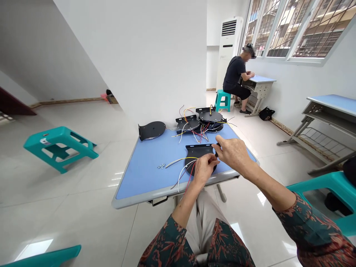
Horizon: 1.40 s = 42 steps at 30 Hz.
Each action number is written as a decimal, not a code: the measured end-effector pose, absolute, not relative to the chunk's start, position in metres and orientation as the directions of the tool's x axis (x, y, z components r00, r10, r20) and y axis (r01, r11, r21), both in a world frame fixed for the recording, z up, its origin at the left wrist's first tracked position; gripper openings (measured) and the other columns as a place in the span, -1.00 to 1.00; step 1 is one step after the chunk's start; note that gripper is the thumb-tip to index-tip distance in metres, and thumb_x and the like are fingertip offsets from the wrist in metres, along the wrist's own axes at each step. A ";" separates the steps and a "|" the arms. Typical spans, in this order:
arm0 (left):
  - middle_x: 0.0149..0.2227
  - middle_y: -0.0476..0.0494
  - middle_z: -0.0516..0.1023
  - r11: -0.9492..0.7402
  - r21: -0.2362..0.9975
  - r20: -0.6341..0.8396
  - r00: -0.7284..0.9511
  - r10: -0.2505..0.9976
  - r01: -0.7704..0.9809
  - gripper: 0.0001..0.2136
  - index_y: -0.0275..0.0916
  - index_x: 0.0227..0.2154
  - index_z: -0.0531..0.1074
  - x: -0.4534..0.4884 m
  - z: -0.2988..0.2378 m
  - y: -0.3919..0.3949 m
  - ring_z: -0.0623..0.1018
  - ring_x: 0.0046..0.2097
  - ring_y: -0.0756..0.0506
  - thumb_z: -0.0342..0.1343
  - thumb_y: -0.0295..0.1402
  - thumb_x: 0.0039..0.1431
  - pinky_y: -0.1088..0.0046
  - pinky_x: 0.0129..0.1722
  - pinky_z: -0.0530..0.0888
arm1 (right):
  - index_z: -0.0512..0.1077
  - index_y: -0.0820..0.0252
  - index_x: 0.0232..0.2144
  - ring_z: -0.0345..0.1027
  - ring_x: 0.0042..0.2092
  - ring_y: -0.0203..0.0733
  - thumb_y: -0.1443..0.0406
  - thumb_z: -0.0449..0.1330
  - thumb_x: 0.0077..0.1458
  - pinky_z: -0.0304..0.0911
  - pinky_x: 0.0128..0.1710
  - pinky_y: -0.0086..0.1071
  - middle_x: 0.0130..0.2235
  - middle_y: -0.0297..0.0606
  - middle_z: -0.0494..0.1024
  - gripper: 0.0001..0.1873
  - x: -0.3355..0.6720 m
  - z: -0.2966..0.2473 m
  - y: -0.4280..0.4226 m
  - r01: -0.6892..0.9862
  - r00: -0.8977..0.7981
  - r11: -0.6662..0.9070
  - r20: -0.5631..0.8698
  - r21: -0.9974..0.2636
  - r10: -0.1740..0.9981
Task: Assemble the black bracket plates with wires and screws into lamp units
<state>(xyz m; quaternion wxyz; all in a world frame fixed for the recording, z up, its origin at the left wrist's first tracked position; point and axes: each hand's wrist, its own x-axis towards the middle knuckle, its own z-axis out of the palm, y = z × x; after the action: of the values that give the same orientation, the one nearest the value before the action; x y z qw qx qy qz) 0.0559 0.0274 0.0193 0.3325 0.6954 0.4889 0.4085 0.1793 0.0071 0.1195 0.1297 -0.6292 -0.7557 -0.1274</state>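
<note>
A round black metal plate with a raised slotted edge (198, 150) lies at the near side of the blue desk. Yellow, white, red and dark wires (182, 170) spread from it to the left. My right hand (234, 154) is closed round a short black-handled tool, seemingly a screwdriver (216, 152), held upright over the plate's right side. My left hand (204, 168) rests over the plate, its fingertips pinched close to the tool's lower end. Whatever they pinch is hidden. Several small silvery screws (161, 166) lie loose left of the wires.
At the desk's (133, 181) back right, several similar black plates (189, 123) with wires are piled. Another black plate (154, 129) sits at the back left. A green stool (59, 144) stands left. Beyond, a person (235, 72) sits at another desk (263, 78).
</note>
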 end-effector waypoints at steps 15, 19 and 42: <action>-0.33 -0.01 0.66 -0.354 0.856 0.282 0.234 0.931 0.377 -0.90 -0.20 -0.38 0.58 0.054 0.017 0.031 0.57 -0.30 -0.04 0.21 -0.52 0.17 0.50 -0.20 0.42 | 0.47 0.21 -0.19 0.23 -0.48 -0.19 0.22 -0.03 0.34 -0.26 -0.45 -0.30 -0.49 -0.18 0.51 -0.70 0.188 0.124 0.005 0.982 -0.191 0.187 0.286 0.039 0.939; -0.39 0.02 0.63 -0.324 0.867 0.267 0.196 0.944 0.378 -0.90 -0.24 -0.42 0.54 0.056 0.020 0.031 0.54 -0.36 -0.01 0.26 -0.57 0.08 0.52 -0.28 0.40 | 0.50 0.20 -0.24 0.25 -0.48 -0.18 0.20 -0.11 0.38 -0.27 -0.44 -0.29 -0.47 -0.14 0.54 -0.60 0.182 0.121 0.004 0.981 -0.192 0.175 0.269 0.086 0.944; -0.40 0.02 0.64 -0.395 0.830 0.324 0.236 0.916 0.393 -0.83 -0.24 -0.46 0.56 0.054 0.013 0.036 0.53 -0.34 -0.01 0.18 -0.60 0.15 0.52 -0.22 0.37 | 0.42 0.19 -0.11 0.24 -0.47 -0.23 0.27 -0.01 0.33 -0.22 -0.46 -0.32 -0.32 -0.17 0.59 -0.76 0.188 0.120 0.004 0.962 -0.262 0.274 0.325 0.009 0.909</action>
<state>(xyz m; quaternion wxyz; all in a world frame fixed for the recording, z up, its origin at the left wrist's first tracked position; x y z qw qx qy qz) 0.0544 0.0363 0.0135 0.3113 0.7218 0.4534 0.4201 0.1878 0.0037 0.1197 0.1291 -0.5936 -0.7877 -0.1027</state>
